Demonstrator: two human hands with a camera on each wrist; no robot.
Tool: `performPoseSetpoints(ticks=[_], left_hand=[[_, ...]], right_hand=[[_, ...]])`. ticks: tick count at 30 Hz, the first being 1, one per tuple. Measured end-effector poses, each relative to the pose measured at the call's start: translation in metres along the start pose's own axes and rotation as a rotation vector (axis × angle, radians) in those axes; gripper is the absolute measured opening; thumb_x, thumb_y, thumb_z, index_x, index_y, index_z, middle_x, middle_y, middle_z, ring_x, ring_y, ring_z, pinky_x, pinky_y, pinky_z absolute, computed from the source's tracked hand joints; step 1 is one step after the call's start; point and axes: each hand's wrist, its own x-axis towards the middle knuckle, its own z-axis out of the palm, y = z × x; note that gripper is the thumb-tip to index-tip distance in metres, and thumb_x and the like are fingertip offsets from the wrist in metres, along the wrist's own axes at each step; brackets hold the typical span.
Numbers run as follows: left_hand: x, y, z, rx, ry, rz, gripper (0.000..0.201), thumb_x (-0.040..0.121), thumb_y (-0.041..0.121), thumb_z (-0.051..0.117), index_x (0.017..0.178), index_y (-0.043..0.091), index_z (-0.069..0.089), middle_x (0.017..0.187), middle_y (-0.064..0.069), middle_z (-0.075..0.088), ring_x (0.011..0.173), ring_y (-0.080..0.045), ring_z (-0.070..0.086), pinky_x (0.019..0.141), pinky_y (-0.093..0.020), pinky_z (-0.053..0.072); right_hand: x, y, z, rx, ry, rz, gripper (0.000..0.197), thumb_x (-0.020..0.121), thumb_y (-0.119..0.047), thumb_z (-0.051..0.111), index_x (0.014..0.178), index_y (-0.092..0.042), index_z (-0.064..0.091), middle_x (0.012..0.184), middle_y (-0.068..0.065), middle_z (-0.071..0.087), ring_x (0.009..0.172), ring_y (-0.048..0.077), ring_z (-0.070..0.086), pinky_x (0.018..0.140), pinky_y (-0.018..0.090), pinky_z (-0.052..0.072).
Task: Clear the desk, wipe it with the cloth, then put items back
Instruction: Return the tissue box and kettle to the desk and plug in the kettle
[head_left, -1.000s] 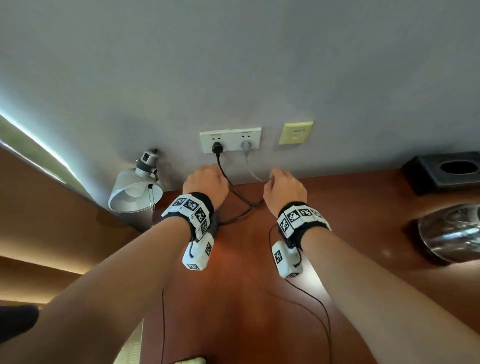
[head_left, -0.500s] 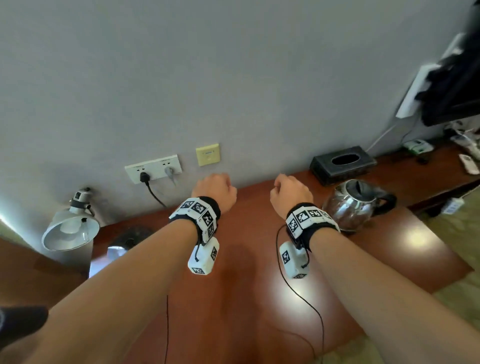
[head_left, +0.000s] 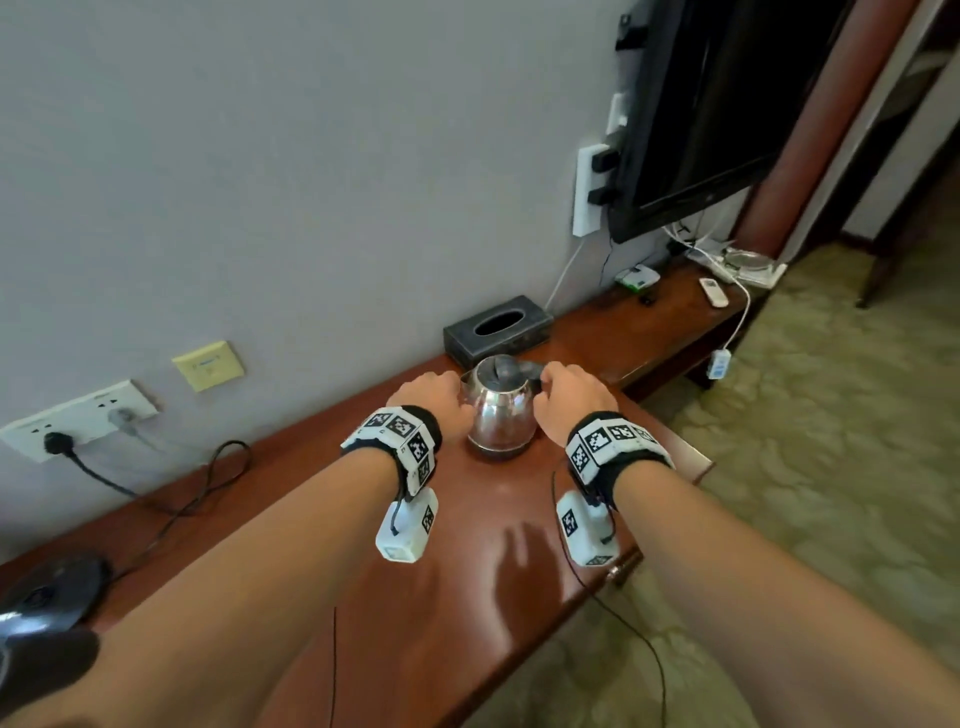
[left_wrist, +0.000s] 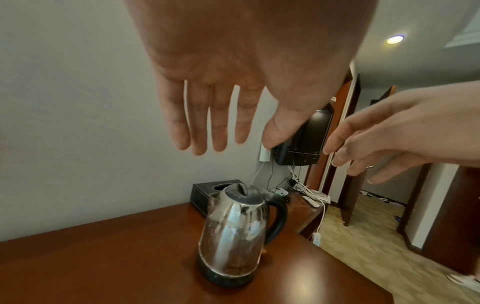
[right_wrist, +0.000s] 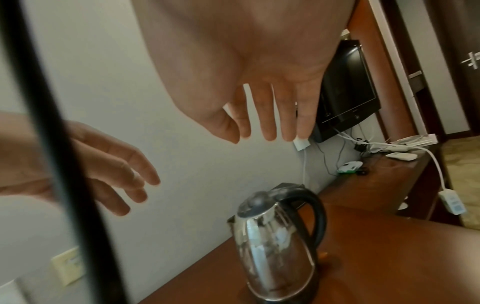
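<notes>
A steel kettle (head_left: 501, 410) with a black lid and handle stands on the red-brown desk (head_left: 467, 597). My left hand (head_left: 434, 400) hovers at its left side and my right hand (head_left: 571, 397) at its right, above the handle. In the left wrist view the kettle (left_wrist: 233, 232) sits below my left hand (left_wrist: 228, 131), whose fingers are straight and hold nothing. The right wrist view shows my right hand (right_wrist: 262, 127) open above the kettle (right_wrist: 275, 242), not touching it. No cloth is in view.
A black tissue box (head_left: 497, 328) sits behind the kettle by the wall. A kettle base (head_left: 52, 587) with its cord lies at the desk's left end. Remote, cables and small devices (head_left: 711, 270) lie on the lower shelf under the wall television (head_left: 691, 104).
The view has swung right from the wall sockets and lamp to the kettle. Both hands have moved to the kettle and opened from loose fists.
</notes>
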Motion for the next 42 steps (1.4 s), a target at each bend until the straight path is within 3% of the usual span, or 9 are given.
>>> performPoseSetpoints(ticks=[6, 11, 19, 24, 28, 30, 34, 38, 42], left_hand=[[0.043, 0.033, 0.030, -0.007, -0.070, -0.025, 0.050, 0.087, 0.046, 0.052, 0.130, 0.020, 0.050, 0.126, -0.010, 0.057, 0.110, -0.033, 0.059, 0.088, -0.040, 0.049], [0.104, 0.032, 0.048, -0.098, -0.107, -0.093, 0.056, 0.088, 0.046, 0.056, 0.136, 0.019, 0.045, 0.127, -0.011, 0.055, 0.108, -0.034, 0.059, 0.084, -0.040, 0.048], [0.161, 0.025, 0.062, -0.154, -0.154, -0.203, 0.066, 0.089, 0.048, 0.056, 0.145, 0.021, 0.035, 0.139, -0.015, 0.043, 0.116, -0.039, 0.055, 0.083, -0.041, 0.047], [0.182, 0.030, 0.074, -0.205, -0.206, -0.212, 0.066, 0.087, 0.047, 0.061, 0.144, 0.025, 0.036, 0.131, -0.012, 0.047, 0.110, -0.035, 0.056, 0.089, -0.041, 0.050], [0.189, 0.034, 0.088, -0.277, -0.215, -0.240, 0.070, 0.078, 0.054, 0.070, 0.137, 0.033, 0.040, 0.123, -0.006, 0.045, 0.098, -0.030, 0.056, 0.080, -0.036, 0.048], [0.192, 0.033, 0.093, -0.284, -0.214, -0.275, 0.075, 0.073, 0.059, 0.074, 0.135, 0.036, 0.040, 0.122, -0.005, 0.044, 0.102, -0.031, 0.057, 0.084, -0.037, 0.049], [0.198, 0.032, 0.091, -0.311, -0.236, -0.321, 0.081, 0.068, 0.058, 0.079, 0.135, 0.037, 0.038, 0.120, -0.002, 0.043, 0.105, -0.031, 0.056, 0.088, -0.041, 0.051], [0.200, 0.030, 0.091, -0.316, -0.232, -0.344, 0.085, 0.066, 0.059, 0.081, 0.136, 0.039, 0.037, 0.119, 0.001, 0.043, 0.102, -0.027, 0.056, 0.087, -0.039, 0.051], [0.192, 0.028, 0.089, -0.336, -0.177, -0.378, 0.082, 0.073, 0.062, 0.074, 0.141, 0.037, 0.035, 0.127, -0.002, 0.046, 0.110, -0.029, 0.056, 0.090, -0.039, 0.049]], right_hand=[[0.033, 0.052, 0.007, -0.043, -0.069, 0.071, 0.038, 0.095, -0.023, 0.049, 0.133, -0.023, 0.053, 0.126, 0.008, 0.057, 0.120, 0.030, 0.053, 0.096, 0.040, 0.047], [0.085, 0.067, 0.020, -0.067, -0.143, 0.069, 0.037, 0.095, -0.025, 0.052, 0.132, -0.023, 0.051, 0.125, 0.007, 0.056, 0.118, 0.031, 0.054, 0.095, 0.043, 0.049], [0.157, 0.072, 0.035, -0.072, -0.267, -0.001, 0.042, 0.096, -0.026, 0.055, 0.137, -0.025, 0.047, 0.128, 0.006, 0.053, 0.114, 0.031, 0.056, 0.094, 0.042, 0.050], [0.190, 0.072, 0.052, -0.125, -0.411, -0.113, 0.056, 0.088, -0.022, 0.063, 0.140, -0.026, 0.044, 0.125, 0.007, 0.055, 0.114, 0.030, 0.056, 0.092, 0.043, 0.050], [0.209, 0.071, 0.074, -0.126, -0.555, -0.194, 0.039, 0.084, -0.016, 0.066, 0.119, -0.023, 0.051, 0.101, 0.003, 0.060, 0.092, 0.027, 0.060, 0.076, 0.037, 0.049], [0.217, 0.071, 0.083, -0.129, -0.594, -0.204, 0.033, 0.084, -0.015, 0.065, 0.112, -0.021, 0.050, 0.091, 0.002, 0.057, 0.085, 0.027, 0.058, 0.073, 0.036, 0.049], [0.232, 0.072, 0.094, -0.142, -0.640, -0.269, 0.023, 0.084, -0.016, 0.063, 0.103, -0.022, 0.052, 0.094, 0.003, 0.061, 0.085, 0.028, 0.058, 0.079, 0.038, 0.053], [0.241, 0.075, 0.103, -0.104, -0.652, -0.276, 0.015, 0.082, -0.015, 0.059, 0.094, -0.023, 0.055, 0.086, 0.002, 0.059, 0.081, 0.028, 0.054, 0.074, 0.034, 0.048], [0.244, 0.066, 0.105, -0.069, -0.615, -0.306, 0.012, 0.080, -0.015, 0.056, 0.087, -0.025, 0.053, 0.082, 0.002, 0.058, 0.087, 0.032, 0.056, 0.075, 0.033, 0.047]])
